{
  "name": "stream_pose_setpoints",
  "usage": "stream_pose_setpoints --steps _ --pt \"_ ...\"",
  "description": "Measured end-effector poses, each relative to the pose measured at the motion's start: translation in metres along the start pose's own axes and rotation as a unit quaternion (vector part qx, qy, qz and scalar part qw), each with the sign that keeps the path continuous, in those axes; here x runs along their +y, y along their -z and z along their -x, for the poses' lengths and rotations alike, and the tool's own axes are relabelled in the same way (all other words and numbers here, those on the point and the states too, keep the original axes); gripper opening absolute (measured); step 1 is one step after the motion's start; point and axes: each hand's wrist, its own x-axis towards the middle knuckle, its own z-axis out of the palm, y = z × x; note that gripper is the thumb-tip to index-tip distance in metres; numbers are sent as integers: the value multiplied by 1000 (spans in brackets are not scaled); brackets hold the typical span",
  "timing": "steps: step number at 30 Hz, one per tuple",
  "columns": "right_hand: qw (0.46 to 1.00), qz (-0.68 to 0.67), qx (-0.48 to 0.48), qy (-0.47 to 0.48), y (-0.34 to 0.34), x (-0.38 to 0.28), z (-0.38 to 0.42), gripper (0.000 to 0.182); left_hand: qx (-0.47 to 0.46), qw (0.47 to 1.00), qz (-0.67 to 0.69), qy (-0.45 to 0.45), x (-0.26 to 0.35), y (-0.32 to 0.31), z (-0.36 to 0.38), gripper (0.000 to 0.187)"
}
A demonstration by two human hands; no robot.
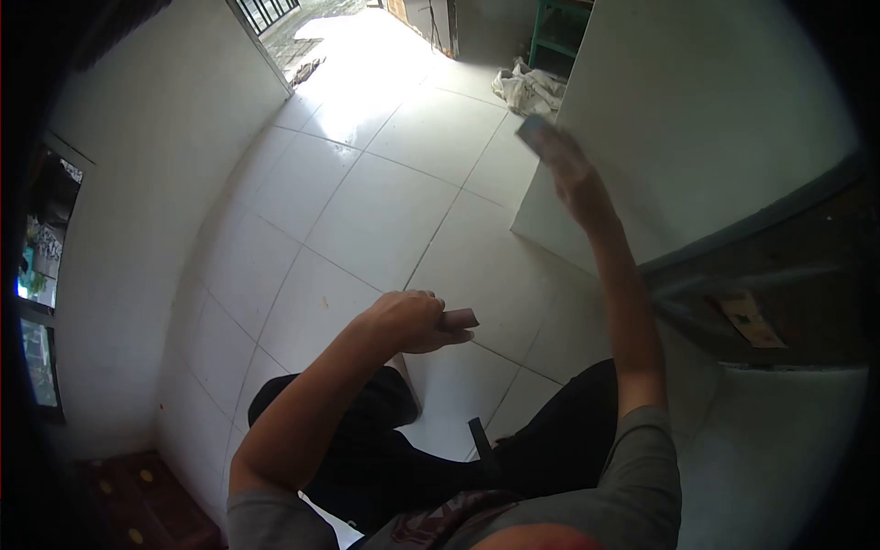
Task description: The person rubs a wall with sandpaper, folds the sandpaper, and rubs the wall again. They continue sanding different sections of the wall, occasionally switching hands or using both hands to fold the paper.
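My left hand (403, 319) is closed round a short brown-grey piece (458, 319) with a flat, slightly curved end that sticks out past the thumb side. It is held over the tiled floor (367, 220), in front of my knees. Farther out and to the right, my right hand (570, 172) grips a small flat blue-grey block (532, 131), smeared by motion. That hand overlaps the edge of a pale wall panel (678, 119) in this view. What kind of thing either hand holds I cannot tell.
Crumpled whitish cloth (530, 90) lies at the panel's foot beside a green stand (555, 41). A bright doorway opens at the far end. On the left is a white wall (137, 220) with a window; a dark red patterned box (142, 504) sits lower left. Dark wooden boarding (797, 275) stands at right.
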Motion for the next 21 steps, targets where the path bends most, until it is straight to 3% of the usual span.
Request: stream_pose_setpoints --steps 3,6,12,15,18,21 --pt "992 -30 115 35 44 -15 -51 59 -13 1000 10 -8 7 1 -1 72" --pt "998 -43 47 -27 23 5 -34 60 -10 1000 -6 -10 5 -6 -8 73" --pt "983 -33 -177 -45 -42 7 35 52 -18 1000 -14 4 3 -8 -11 73" --pt "987 -127 -65 -79 -9 -20 -4 51 2 1000 -16 -14 1 -8 -11 73" --pt "993 -99 58 -12 19 -27 -35 53 5 1000 -9 -28 3 -11 -10 73" --pt "998 -52 30 -13 30 -22 -37 54 -1 1000 -15 -27 0 -16 -17 73"
